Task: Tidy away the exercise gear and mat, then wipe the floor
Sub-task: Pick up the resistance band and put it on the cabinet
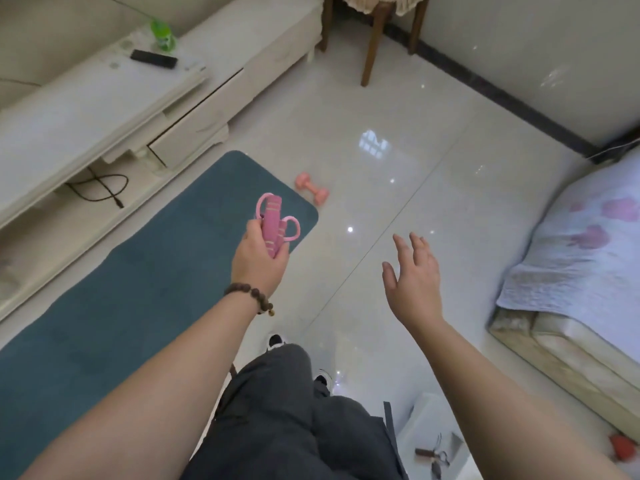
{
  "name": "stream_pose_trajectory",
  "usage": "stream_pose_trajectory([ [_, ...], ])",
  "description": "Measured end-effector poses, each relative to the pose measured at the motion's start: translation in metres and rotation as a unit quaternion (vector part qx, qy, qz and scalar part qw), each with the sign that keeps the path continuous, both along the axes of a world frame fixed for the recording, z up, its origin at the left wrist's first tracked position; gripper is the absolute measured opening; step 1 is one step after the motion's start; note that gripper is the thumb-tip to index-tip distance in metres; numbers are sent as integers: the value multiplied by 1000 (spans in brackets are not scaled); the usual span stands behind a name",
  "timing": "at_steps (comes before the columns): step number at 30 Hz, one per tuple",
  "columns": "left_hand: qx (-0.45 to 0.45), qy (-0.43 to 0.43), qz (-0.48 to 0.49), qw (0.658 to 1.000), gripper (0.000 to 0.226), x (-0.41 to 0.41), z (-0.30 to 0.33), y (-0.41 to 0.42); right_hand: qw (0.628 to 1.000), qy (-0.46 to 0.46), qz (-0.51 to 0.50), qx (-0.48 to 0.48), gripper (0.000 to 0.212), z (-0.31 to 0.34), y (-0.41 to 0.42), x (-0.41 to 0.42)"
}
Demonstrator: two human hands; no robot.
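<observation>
Glossy white floor tiles (398, 209) stretch ahead of me, between a low white cabinet (104, 109) and a bed (588, 244). From where I steer, my left hand (258, 261) is curled round a bundled pink skipping rope (273, 223), handles together and loops poking out above the fist; it looks light and floppy, so I would keep the grip on the stiff handles to stop the cord uncoiling. My right hand (414, 282) hangs open over the tiles, fingers spread, holding nothing. Beyond the rope lies the teal mat (138, 271), flat along the cabinet, soft enough, I judge, to roll from its rounded far end. Just off that end a small pink dumbbell (311, 188) rests on the tiles; dense for its size, probably, and best taken round the narrow middle bar.
</observation>
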State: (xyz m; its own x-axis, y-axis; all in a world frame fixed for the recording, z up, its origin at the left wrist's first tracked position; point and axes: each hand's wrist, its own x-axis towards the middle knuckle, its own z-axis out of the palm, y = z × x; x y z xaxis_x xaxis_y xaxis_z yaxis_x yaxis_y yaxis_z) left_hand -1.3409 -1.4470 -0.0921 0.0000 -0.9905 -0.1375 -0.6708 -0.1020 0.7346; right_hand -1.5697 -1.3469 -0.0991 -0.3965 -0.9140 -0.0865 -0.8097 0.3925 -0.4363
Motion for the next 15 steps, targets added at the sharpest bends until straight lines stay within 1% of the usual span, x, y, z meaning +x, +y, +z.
stream_pose_trajectory([
  [4,0,-4,18,1000,29,-34,-7,-40,1000,9,22,-7,50,-5,-48,-31],
  [7,11,7,36,999,29,-55,-19,-79,999,17,40,-5,50,-11,-100,-56],
  [11,31,6,62,998,30,-82,-34,-141,997,15,71,25,52,-16,-180,-86],
  [15,49,15,115,992,27,-108,-36,-200,992,13,113,59,52,-9,-250,-113],
])
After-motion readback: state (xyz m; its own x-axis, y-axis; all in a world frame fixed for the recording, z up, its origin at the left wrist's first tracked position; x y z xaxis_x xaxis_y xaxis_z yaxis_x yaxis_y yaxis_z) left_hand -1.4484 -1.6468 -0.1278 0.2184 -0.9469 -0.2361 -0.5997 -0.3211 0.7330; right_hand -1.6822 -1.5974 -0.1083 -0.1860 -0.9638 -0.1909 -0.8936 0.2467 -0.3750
